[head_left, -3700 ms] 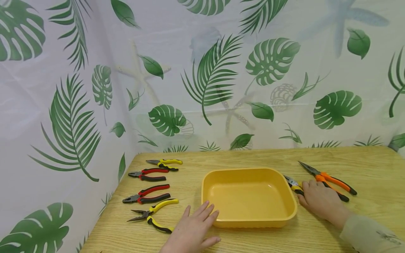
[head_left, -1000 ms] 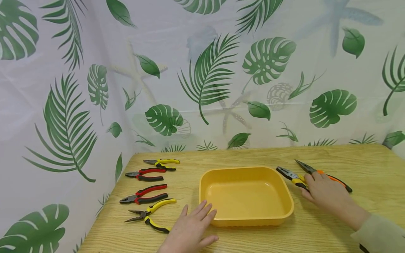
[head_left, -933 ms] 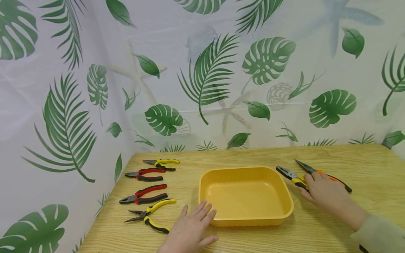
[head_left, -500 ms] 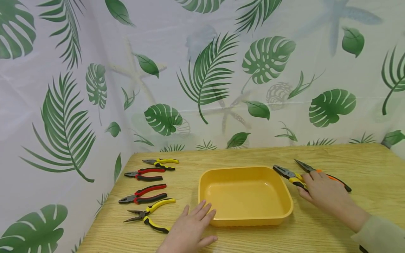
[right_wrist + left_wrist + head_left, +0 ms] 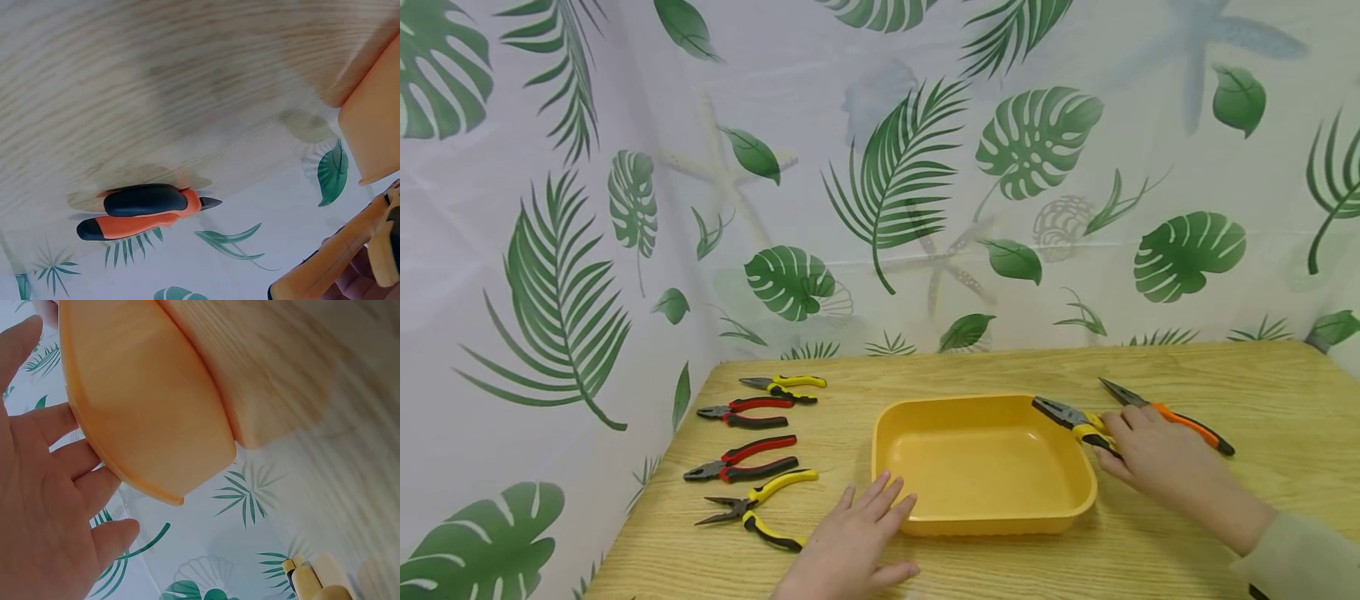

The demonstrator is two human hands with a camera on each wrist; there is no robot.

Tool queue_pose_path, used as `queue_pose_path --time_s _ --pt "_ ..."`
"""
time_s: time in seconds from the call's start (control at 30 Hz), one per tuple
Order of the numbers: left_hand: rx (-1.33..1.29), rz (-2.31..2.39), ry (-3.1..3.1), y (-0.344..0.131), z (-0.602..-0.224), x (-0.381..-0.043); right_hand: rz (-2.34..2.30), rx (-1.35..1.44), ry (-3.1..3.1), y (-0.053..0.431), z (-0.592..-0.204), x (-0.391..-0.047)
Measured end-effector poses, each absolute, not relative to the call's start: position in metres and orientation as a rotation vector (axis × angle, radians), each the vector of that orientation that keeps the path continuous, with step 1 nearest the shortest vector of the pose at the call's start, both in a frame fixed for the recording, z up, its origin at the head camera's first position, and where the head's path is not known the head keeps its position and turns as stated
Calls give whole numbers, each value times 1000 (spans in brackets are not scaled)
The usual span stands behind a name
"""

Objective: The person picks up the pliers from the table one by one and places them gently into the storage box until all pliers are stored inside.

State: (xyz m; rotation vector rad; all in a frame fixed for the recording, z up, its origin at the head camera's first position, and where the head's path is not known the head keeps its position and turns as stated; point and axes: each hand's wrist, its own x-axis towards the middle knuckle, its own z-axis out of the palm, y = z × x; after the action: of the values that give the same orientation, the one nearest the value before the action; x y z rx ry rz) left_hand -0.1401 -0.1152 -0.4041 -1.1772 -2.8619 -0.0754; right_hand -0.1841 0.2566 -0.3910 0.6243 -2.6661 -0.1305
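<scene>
Yellow-and-black combination pliers [image 5: 1078, 421] are in my right hand [image 5: 1161, 446], gripped by the handles. Their metal jaws point left and overlap the bin's back right corner in the head view. One of their handles [image 5: 331, 262] shows at the lower right of the right wrist view, with fingers behind it. The fingers of my left hand [image 5: 853, 537] lie nearly straight on the front left rim of a yellow plastic bin [image 5: 988, 483]. That same hand [image 5: 44, 487] touches the rim in the left wrist view. Nothing lies inside the bin.
Orange-and-black long-nose pliers [image 5: 1191, 425] lie right of the bin, partly behind my right hand. Several pliers line the table's left side: yellow-black ones [image 5: 793, 382] at the back, red-black ones [image 5: 745, 462] midway, and spread yellow-black long-nose ones [image 5: 748, 504] nearer. A leaf-patterned sheet [image 5: 925, 333] hangs behind.
My right hand has taken up the yellow-black pliers from beside the bin and carried them left to its rim, uncovering more of the orange pliers. My left hand has stayed on the bin.
</scene>
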Motion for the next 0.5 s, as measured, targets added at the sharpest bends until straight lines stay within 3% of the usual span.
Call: queue_pose_path --time_s 0.5 --pt "-1209 -173 -2861 -118 -410 -143 -151 672 -2641 236 -385 -181"
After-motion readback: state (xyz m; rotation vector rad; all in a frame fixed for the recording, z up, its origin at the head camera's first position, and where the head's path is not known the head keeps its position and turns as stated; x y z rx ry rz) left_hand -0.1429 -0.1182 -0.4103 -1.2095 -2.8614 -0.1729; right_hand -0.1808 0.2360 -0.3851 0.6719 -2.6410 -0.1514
